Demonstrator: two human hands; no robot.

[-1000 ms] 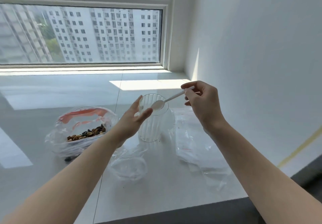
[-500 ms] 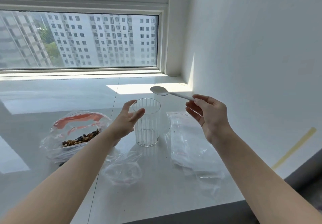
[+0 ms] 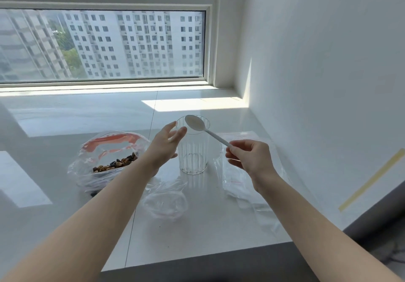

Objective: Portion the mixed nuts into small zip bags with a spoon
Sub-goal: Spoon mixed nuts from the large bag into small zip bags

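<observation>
Pinching the spoon (image 3: 205,133) handle, right grip (image 3: 249,159) holds its bowl over the glass (image 3: 192,150)

A white plastic spoon (image 3: 205,131) was held tilted, bowl empty. Mixed nuts (image 3: 116,164) lay in a large open clear bag (image 3: 96,167). Small zip bags (image 3: 238,178) lay flat, empty.

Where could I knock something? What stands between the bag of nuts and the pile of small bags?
In the head view, the empty glass stands between the bag of nuts and the small bags, with the left hand beside it.
</observation>
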